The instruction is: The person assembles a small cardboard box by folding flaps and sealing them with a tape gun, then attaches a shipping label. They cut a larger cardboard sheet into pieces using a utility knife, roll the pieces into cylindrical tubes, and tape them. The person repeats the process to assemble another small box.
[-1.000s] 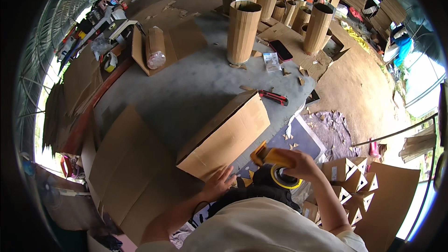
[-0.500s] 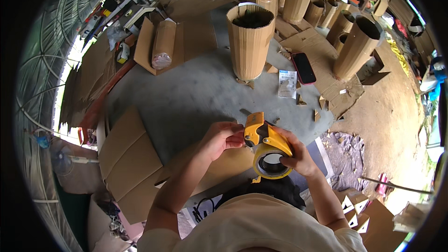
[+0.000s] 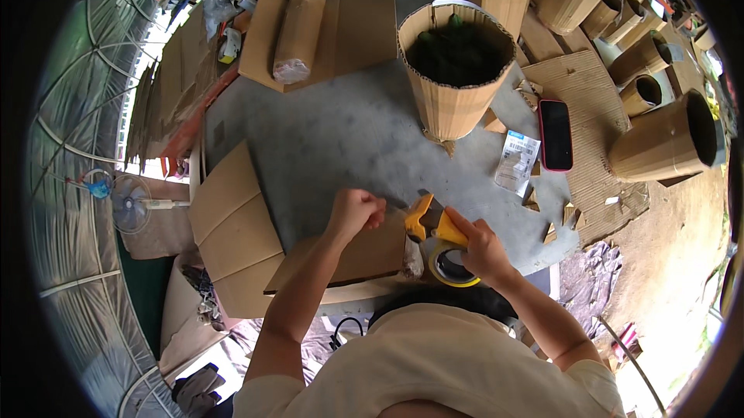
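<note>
My right hand (image 3: 482,251) is closed round a yellow tape dispenser (image 3: 421,217) that carries a roll of tape (image 3: 452,265). To its left, my left hand (image 3: 356,213) is held in a pinch. A faint clear strip of tape (image 3: 396,213) seems to run from those fingers to the dispenser's head. Below both hands, near my body, lies a brown cardboard piece (image 3: 364,255). Clear plastic (image 3: 413,259) shows at its right end, beside the tape roll.
Beyond my hands, a cardboard tube (image 3: 453,104) stands on the grey table (image 3: 310,135) with dark green stuff inside. A phone (image 3: 555,135) and a labelled clear bag (image 3: 518,162) lie right of it. A wrapped cardboard roll (image 3: 300,34) rests far left; folded cardboard (image 3: 236,224) stands left.
My left hand has moved slightly away from the dispenser, widening the gap between them. The dispenser has tilted and dropped lower over the cardboard piece. The view has shifted, too.
</note>
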`<state>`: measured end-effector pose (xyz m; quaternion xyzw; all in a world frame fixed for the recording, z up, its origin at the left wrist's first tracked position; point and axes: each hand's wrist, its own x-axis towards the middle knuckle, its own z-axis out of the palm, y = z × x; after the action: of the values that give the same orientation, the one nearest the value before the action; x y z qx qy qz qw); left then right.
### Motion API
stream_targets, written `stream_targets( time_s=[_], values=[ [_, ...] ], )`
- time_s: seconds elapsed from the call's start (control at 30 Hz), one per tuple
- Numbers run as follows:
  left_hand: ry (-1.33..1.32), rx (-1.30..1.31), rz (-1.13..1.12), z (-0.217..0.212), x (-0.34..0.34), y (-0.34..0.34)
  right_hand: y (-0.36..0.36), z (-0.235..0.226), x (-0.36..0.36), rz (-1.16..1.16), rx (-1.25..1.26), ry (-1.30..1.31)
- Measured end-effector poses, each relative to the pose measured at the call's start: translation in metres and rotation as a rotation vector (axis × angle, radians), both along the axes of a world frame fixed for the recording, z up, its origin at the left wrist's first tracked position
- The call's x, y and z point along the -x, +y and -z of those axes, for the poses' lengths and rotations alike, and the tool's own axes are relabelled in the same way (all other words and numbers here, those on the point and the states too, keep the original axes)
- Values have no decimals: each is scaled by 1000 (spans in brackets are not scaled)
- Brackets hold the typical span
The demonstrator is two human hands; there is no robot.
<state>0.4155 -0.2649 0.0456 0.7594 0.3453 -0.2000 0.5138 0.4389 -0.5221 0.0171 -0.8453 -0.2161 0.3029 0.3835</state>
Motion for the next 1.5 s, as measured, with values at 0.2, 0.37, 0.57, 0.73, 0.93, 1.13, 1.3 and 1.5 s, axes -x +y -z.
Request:
stream_targets(
  time_s=[0.2, 0.37, 0.57, 0.73, 0.93, 1.13, 1.3, 1.5],
  values=[
    [320, -220, 236, 37, 18, 13, 21, 24, -16, -174, 133, 234],
    [442, -518, 582, 45, 40, 14, 24, 26, -17, -178, 162, 277],
    [-78, -149, 836, -3, 50, 7, 27, 28, -19, -212, 149, 225],
    [-75, 78, 797, -1, 32, -19, 26, 30, -21, -209, 143, 430],
    [-151, 20, 895, 4, 36, -19, 20, 34, 12, -102, 127, 384],
    [-264, 350, 883, 16, 37, -18, 4, 45, 43, 41, 3, 305],
    [-366, 367, 794, 43, 52, -10, -1, -11, 81, 169, 137, 372],
    [-613, 371, 944, 66, 42, -11, -8, -25, 154, 392, 72, 318]
  ],
)
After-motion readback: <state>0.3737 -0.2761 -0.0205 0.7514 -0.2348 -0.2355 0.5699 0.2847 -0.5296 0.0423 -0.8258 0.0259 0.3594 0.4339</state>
